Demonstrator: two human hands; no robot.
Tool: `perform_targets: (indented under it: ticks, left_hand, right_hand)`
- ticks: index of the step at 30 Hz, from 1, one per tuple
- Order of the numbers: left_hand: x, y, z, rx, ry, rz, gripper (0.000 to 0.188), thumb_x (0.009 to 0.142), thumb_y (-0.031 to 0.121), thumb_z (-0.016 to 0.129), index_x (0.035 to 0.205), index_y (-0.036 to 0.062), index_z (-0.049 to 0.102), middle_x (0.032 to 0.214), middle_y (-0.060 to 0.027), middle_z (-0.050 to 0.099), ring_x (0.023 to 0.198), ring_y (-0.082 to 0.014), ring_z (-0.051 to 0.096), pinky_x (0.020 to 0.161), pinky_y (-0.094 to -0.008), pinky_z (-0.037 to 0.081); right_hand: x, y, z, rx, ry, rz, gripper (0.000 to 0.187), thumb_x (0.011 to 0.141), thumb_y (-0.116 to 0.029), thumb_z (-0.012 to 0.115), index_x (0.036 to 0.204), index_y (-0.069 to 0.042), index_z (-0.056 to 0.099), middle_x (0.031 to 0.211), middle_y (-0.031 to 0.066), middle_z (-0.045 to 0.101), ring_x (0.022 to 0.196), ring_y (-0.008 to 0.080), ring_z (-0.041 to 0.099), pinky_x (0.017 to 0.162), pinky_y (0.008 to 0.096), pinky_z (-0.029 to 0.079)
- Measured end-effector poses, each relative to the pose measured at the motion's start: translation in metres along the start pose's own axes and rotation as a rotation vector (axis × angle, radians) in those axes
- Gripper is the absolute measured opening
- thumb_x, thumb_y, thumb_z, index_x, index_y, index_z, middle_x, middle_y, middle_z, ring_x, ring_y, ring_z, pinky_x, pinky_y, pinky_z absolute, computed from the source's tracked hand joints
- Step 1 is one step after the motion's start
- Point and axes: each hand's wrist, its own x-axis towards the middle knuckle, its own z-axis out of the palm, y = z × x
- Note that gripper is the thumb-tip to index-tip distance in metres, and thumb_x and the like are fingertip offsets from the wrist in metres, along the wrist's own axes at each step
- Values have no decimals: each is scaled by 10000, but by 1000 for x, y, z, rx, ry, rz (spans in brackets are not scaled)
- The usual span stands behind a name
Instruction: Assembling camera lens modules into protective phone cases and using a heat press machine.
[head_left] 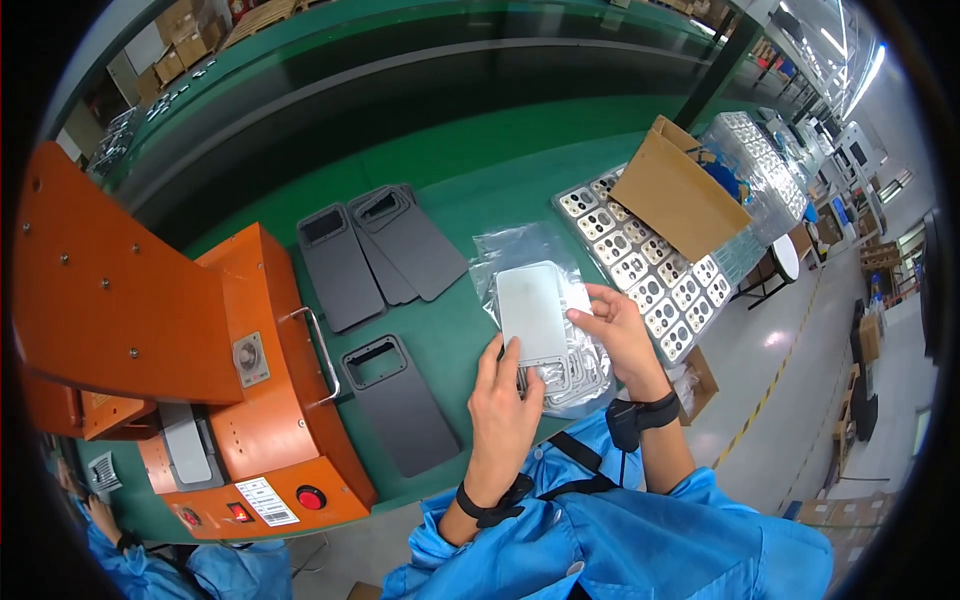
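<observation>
holding pale flat panel (531,308), rectangular, upper corners rounded

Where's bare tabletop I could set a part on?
Two patches of green table: one between the fanned dark panels and the left hand, another beyond the clear plastic, between those panels and the parts tray. It's crowded right, at the tray and cardboard box, and left, at the orange machine.

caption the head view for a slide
Left hand and right hand hold a pale flat rectangular panel over a clear plastic bag.
</observation>
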Motion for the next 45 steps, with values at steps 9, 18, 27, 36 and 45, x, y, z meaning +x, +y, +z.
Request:
perform_targets:
  ticks: [9,18,27,36,45]
  left_hand:
    - [2,-3,0,-98,16,-52,330,835,-2,641,1162,-46,636,1214,-193,618,934,-269,688,694,-316,566]
    - [5,6,-2,-25,71,29,332,866,-17,597,1197,-43,610,1187,-199,631,901,-288,685,692,-317,548]
    - [5,6,-2,-3,23,13,374,886,-51,547,1258,-20,565,1141,-220,641,818,-291,680,678,-335,522]
    - [9,9,-7,11,-28,4,461,911,-75,496,1362,10,450,1100,-282,633,843,-326,684,742,-381,521]
    - [11,14,-13,17,8,-119,482,953,-71,421,1423,4,345,1310,-290,544,1029,-309,673,812,-358,586]
  right_hand:
    - [-7,-10,-2,6,-195,182,262,941,-122,634,1128,62,634,1029,98,700,865,108,661,767,270,542]
    - [-6,-2,-1,88,-183,106,249,927,-89,643,1118,71,633,1027,96,700,863,106,656,763,262,536]
    - [-11,-1,0,189,-154,128,266,930,-83,636,1147,68,612,1037,98,694,886,110,655,780,257,533]
    - [-14,-2,6,247,-162,158,302,941,-76,612,1213,49,575,1099,88,672,982,117,630,852,271,516]
    - [-14,8,-5,167,-95,24,276,928,-48,605,1183,58,594,1065,54,669,920,82,597,807,240,483]
